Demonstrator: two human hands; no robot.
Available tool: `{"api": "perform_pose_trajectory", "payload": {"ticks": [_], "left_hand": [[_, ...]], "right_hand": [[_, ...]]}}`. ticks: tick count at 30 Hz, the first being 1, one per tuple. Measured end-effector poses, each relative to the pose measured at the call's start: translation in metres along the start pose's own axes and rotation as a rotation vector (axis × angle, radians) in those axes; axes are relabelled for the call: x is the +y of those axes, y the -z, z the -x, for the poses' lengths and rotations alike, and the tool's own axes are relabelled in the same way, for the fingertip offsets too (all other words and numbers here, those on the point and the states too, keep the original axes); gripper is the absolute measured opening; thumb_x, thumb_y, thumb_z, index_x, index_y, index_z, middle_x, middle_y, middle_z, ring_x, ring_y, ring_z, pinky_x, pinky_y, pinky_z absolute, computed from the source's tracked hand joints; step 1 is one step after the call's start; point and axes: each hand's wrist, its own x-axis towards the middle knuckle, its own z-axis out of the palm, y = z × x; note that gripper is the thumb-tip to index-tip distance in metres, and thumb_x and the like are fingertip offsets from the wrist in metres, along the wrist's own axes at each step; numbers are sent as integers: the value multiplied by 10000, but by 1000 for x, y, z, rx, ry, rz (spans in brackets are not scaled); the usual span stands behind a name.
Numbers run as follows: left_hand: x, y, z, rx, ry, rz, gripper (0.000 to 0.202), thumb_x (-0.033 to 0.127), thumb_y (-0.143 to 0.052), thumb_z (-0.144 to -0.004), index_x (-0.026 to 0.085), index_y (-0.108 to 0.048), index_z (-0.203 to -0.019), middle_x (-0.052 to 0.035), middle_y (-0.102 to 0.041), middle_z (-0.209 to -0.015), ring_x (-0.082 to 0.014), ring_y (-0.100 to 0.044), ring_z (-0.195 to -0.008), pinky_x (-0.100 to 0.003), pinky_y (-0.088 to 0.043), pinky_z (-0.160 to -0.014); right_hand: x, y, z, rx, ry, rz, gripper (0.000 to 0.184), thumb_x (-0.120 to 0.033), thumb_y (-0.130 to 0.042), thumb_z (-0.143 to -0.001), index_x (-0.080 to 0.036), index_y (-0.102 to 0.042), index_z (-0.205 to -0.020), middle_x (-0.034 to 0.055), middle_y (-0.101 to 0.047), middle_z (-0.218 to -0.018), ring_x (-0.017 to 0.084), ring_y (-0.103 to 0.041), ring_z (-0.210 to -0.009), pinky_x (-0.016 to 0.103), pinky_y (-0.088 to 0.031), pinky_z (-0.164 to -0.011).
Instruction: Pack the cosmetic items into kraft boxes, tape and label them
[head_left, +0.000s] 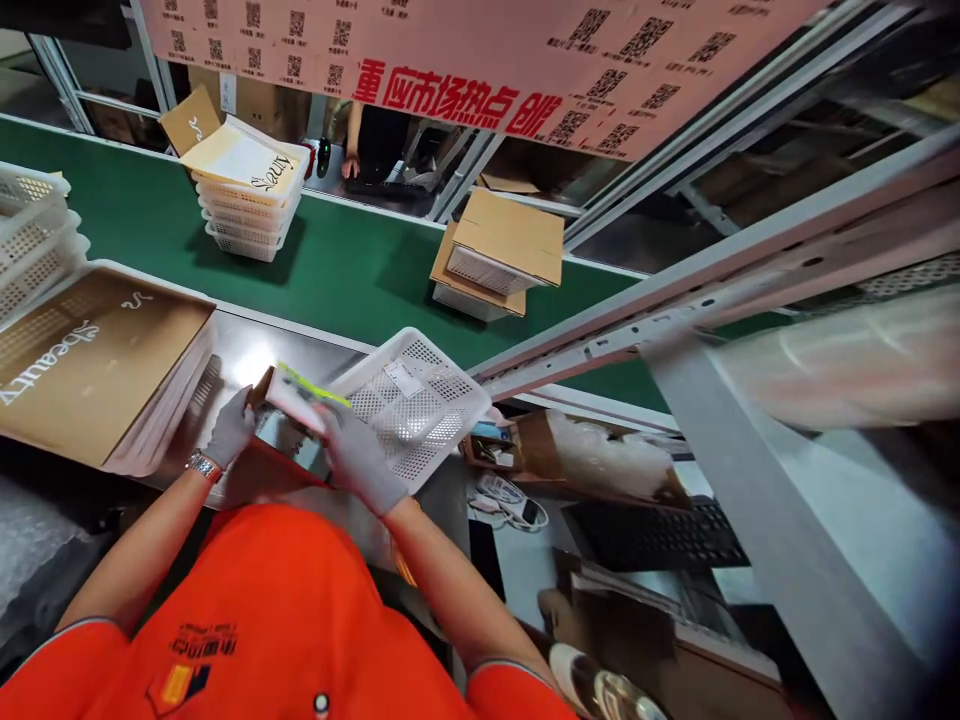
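My left hand (232, 428), in a grey glove, is closed on the brown edge of a small cardboard box (262, 387). My right hand (361, 455), also gloved, grips a flat white packet (298, 402) with a bright yellow-green edge, held against the box. Pale blue printed surface shows between the hands below the packet; whether it is part of the box I cannot tell. Just right of my right hand, a white perforated basket (450, 400) lies tilted on the bench edge, with a white paper label (403, 379) in it.
Left of me is a stack of brown-topped mailers (112, 360) in a basket. Stacked baskets (247, 225) and cartons (510, 235) stand on the green conveyor (360, 270). A metal frame post (780, 520) and a keyboard (667, 535) are at right. Across the belt, a person's hand (350, 165) shows.
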Motion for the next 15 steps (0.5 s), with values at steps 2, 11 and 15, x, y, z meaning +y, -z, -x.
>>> {"api": "perform_pose_trajectory", "payload": {"ticks": [2, 11, 15], "left_hand": [[0, -1, 4, 91, -5, -1, 600, 101, -533, -997, 92, -657, -1583, -243, -708, -1594, -351, -681, -1498, -527, -543, -1300], [36, 9, 37, -162, -567, -201, 322, 175, -593, -1046, 231, -836, -1250, -162, -762, -1418, -325, -698, -1357, -504, -580, -1212], [58, -12, 25, -506, -576, -452, 303, 277, -597, -1073, 183, -885, -1063, -191, -796, -1247, -358, -724, -1216, -482, -596, -1033]], "right_hand": [[-25, -23, -18, -251, -5, 130, 762, -47, -610, -930, -212, -591, -1675, 240, -575, -1709, 399, -681, -1383, 581, -623, -1116], [3, -14, -4, -273, 45, -38, 474, -284, -692, -1060, -199, -709, -1526, 201, -695, -1580, 357, -686, -1456, 522, -579, -1239], [44, -24, 47, 342, -139, -444, 596, -431, -754, -1036, -268, -678, -1603, 166, -706, -1577, 344, -634, -1528, 597, -496, -1338]]}}
